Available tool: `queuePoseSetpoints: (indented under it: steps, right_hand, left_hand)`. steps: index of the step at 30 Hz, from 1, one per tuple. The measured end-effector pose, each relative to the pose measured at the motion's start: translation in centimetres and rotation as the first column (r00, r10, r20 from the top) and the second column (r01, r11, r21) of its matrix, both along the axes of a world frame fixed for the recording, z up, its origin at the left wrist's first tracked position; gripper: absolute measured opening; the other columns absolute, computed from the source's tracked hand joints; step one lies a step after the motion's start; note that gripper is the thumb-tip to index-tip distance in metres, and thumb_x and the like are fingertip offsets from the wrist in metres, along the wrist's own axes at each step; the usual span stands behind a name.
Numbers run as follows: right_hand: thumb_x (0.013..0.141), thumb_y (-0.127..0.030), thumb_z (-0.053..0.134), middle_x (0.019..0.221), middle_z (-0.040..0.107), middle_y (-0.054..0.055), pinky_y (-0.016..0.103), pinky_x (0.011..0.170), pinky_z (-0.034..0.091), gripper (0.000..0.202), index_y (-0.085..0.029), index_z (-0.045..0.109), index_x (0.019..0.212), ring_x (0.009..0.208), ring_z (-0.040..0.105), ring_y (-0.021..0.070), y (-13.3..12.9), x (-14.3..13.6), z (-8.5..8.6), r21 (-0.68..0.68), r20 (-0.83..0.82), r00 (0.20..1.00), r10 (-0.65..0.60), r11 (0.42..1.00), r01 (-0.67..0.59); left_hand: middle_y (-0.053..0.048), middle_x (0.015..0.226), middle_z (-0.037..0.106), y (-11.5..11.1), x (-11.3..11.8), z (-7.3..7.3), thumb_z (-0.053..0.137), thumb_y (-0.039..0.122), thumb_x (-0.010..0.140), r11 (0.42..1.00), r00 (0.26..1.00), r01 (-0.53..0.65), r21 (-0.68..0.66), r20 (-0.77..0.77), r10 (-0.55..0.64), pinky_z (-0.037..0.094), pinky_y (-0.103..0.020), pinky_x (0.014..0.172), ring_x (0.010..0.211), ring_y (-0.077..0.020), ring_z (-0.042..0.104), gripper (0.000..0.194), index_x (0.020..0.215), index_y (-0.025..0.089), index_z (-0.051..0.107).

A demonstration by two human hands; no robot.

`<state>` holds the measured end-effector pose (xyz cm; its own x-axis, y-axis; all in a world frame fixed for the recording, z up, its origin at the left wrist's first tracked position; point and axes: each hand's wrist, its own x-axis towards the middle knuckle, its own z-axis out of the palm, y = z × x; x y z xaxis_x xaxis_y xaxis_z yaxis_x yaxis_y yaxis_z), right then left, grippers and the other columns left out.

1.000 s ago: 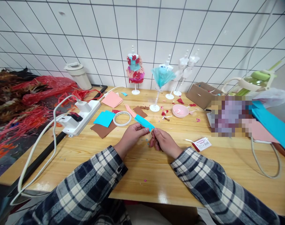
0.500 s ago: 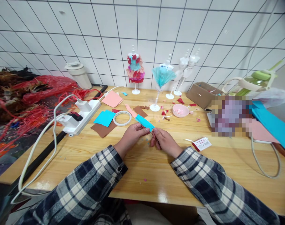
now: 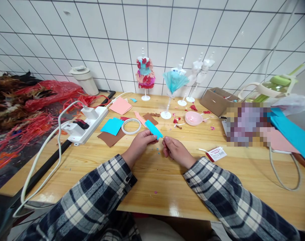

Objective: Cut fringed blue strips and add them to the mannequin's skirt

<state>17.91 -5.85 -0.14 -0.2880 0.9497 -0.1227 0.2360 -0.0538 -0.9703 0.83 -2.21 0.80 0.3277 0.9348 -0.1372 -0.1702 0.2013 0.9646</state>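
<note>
Drawn slightly apart since the earlier frame, fingers of the left hand point(image 3: 139, 144) pinch the bright-blue paper strip point(image 3: 151, 128), angled towards eleven o'clock, apparently steadying its four-o'clock end for the slender stick-like tool point(image 3: 163, 137) gripped by right hand point(image 3: 176, 149) fingers.

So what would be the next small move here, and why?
Probably bring the thin piece in the right hand against the near end of the blue paper: the left hand pinches that end, and the piece points at it. Contact is unclear.
</note>
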Motion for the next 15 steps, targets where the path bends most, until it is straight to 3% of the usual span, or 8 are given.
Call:
queuePoseSetpoints:
  steps: [15]
  right_hand:
    - [0.093, -0.065, 0.03, 0.049, 0.048, -0.004, 0.024, 0.049, 0.033, 0.053, -0.022, 0.042, 0.066, 0.045, 0.041, 0.0108, 0.15, 0.22, 0.06, 0.065, 0.071, 0.997, 0.042, 0.997, -0.046]
  left_hand:
    - [-0.001, 0.077, 0.067, -0.02, -0.28, -0.18, 0.073, 0.033, 0.067, 0.998, 0.995, 0.061, -0.004, -0.077, -0.061, 0.044, -0.031, 0.081, 0.076, -0.0168, 0.06, 0.022, 0.08, 0.015, 0.067]
